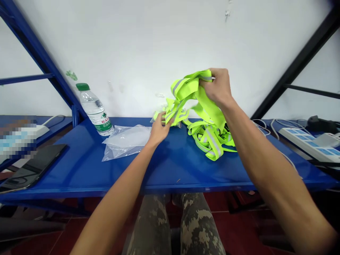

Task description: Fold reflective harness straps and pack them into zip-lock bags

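A tangle of neon yellow-green reflective straps (209,136) with silver stripes lies on the blue table (170,170), and part of it is lifted into the air. My right hand (218,86) is raised near the wall, its fingers closed round a bunch of the strapping. Lower and to the left, my left hand (160,129) pinches another stretch of the same straps just above the tabletop. Behind its fingers more yellow-green material shows, partly in clear plastic; the hand hides some of it.
Left of my left hand lie clear plastic bags (127,140). A water bottle (94,110) with a green cap stands behind them. A dark tablet-like device (34,168) rests at the left edge. White power strips (310,143) and cables are on the right, beyond a black frame bar (294,60).
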The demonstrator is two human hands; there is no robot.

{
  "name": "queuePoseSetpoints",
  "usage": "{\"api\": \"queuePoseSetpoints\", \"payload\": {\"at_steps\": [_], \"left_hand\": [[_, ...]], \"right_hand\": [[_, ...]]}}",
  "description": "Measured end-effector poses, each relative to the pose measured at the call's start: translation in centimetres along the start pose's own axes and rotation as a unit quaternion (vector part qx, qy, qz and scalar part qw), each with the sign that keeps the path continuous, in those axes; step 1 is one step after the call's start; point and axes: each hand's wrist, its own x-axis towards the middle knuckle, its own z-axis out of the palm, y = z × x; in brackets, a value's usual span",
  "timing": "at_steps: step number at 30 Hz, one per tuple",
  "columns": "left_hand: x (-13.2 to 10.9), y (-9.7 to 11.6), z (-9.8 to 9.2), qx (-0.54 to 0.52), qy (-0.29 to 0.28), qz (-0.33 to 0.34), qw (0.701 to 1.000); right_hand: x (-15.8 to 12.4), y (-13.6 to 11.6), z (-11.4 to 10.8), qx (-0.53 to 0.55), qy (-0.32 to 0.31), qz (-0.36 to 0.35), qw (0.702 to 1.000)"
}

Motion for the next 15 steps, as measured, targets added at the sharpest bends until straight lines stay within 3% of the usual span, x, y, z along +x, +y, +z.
{"api": "queuePoseSetpoints", "payload": {"at_steps": [1,3,6,10,15], "left_hand": [[-0.4,0.3,0.0,0.017,-0.031,0.046,0.998],[-1.1,1.1,0.3,0.006,-0.099,0.1,0.99],[-1.5,2.0,0.8,-0.113,-0.138,0.072,0.981],[-0.9,1.8,0.9,-0.189,-0.073,-0.049,0.978],[0.5,0.8,-0.2,-0.224,-0.011,-0.113,0.968]], "right_hand": [[0.1,-0.6,0.1,-0.028,-0.004,-0.026,0.999],[-0.5,-1.3,0.6,-0.064,-0.067,-0.032,0.995],[-2.6,-1.3,1.5,-0.034,-0.168,0.012,0.985],[-5.0,0.7,2.6,0.087,-0.188,0.073,0.975],[-5.0,3.9,2.4,0.099,-0.088,0.14,0.981]]}}
